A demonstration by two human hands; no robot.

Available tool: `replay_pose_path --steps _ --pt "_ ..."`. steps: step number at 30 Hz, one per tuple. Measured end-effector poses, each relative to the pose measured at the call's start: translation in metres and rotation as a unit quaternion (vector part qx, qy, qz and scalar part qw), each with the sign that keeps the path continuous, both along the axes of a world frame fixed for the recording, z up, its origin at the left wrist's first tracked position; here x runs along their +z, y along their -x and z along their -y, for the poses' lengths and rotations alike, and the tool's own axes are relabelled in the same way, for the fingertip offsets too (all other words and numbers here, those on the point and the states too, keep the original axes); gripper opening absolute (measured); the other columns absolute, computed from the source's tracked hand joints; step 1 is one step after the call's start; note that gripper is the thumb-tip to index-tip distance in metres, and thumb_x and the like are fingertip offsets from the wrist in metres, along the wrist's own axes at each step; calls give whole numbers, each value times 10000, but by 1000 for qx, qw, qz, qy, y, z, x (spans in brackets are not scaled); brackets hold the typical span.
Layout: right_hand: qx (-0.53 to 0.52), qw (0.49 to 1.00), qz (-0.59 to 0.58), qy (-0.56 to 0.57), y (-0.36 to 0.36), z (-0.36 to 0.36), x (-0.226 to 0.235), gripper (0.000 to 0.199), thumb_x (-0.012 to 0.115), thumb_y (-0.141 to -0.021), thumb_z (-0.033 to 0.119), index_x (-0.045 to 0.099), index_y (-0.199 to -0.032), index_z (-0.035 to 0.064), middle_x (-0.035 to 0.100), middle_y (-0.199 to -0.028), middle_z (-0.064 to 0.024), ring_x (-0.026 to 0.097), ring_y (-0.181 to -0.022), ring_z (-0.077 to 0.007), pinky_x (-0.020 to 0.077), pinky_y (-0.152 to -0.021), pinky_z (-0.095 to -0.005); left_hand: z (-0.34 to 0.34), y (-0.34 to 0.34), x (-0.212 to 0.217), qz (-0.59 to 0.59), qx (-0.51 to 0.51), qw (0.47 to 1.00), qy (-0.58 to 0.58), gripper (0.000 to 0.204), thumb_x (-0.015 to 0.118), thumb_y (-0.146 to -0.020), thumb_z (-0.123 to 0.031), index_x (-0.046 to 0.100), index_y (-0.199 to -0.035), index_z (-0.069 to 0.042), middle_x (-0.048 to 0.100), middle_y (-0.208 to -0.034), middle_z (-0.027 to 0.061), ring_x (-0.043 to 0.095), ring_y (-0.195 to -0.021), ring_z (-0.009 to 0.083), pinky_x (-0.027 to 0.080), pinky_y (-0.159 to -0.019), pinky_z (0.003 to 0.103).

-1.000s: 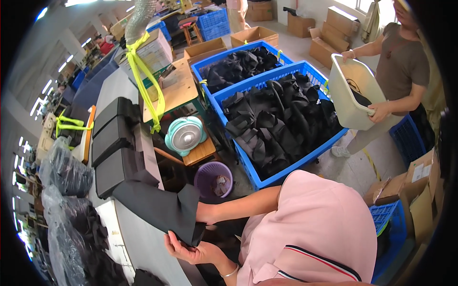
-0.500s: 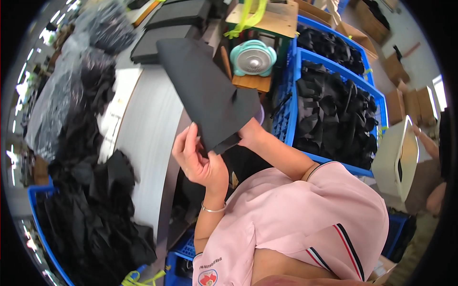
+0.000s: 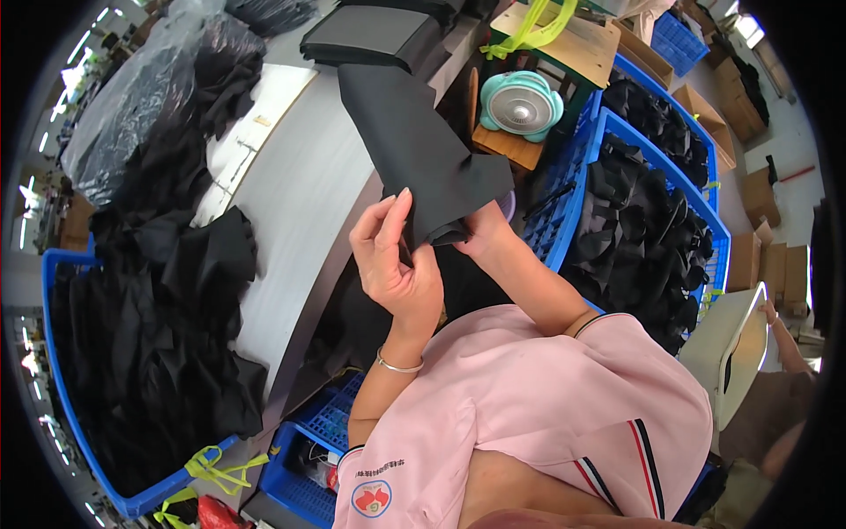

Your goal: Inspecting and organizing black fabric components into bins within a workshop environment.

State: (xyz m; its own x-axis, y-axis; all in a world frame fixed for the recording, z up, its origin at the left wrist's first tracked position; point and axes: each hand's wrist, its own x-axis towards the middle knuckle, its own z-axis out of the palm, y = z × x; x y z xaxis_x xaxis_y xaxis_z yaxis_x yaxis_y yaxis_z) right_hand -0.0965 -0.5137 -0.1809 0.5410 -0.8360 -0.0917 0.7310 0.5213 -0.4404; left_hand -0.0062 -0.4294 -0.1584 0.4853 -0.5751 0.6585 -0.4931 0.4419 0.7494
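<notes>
A flat piece of black fabric [image 3: 412,145] is held up over the edge of the white worktable [image 3: 295,189]. My left hand [image 3: 394,256] pinches its near corner between thumb and fingers; a silver bracelet sits on that wrist. My right hand [image 3: 483,231] grips the same lower edge from the right, partly hidden behind the fabric. Both hands are close together just in front of my pink shirt.
Loose black fabric pieces [image 3: 167,300] pile on the table's left and in a blue crate [image 3: 84,414]. Blue crates [image 3: 652,203] full of black pieces stand right. A teal fan [image 3: 520,106] sits on a wooden stool. Another person [image 3: 775,388] holds a white bin [image 3: 727,353].
The view has swung from the crates toward the table. The black fabric piece stays in both hands and has come closer to my chest, my left fingers now pinching its corner.
</notes>
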Motion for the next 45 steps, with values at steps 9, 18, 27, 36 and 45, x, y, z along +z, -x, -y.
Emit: replay_pose_path --steps 9,18,27,36,45 --pt "12 993 -64 -96 -26 -6 1 282 628 -939 265 623 -1126 55 671 -1030 -95 683 -877 -213 591 -753 -359 -7 -9 -8 -23 16 999 -20 584 589 -733 213 666 -1243 -60 583 -1170 59 540 -839 96 434 -621 205" --pt "-17 993 -79 -82 -27 -10 2 271 566 -984 260 588 -1160 55 655 -1053 -88 675 -890 -195 589 -768 -343 -10 -9 -11 -31 3 999 -38 613 535 -719 223 655 -1256 -48 557 -1194 36 514 -848 78 417 -620 184" --pt "7 999 -22 -26 -11 -10 -6 298 523 -989 305 605 -1102 41 670 -1012 -112 680 -897 -251 591 -762 -373 -9 1 -3 12 3 999 -47 608 590 -727 198 653 -1275 -59 572 -1169 69 510 -812 99 408 -600 203" --pt "-127 983 -130 29 -7 -14 11 111 618 -926 116 619 -1003 35 651 -946 -69 632 -809 -181 550 -671 -342 -17 9 -10 -5 -90 996 -29 509 512 -873 11 551 -1381 14 478 -1404 121 546 -1177 225 435 -992 309" --pt "-293 784 -374 400 -25 -8 -4 83 705 -832 27 649 -881 -8 659 -835 -89 607 -750 -148 495 -647 -315 -19 -12 -37 -75 29 990 -112 406 441 -982 -38 586 -1359 3 661 -1150 74 617 -932 151 513 -823 268"
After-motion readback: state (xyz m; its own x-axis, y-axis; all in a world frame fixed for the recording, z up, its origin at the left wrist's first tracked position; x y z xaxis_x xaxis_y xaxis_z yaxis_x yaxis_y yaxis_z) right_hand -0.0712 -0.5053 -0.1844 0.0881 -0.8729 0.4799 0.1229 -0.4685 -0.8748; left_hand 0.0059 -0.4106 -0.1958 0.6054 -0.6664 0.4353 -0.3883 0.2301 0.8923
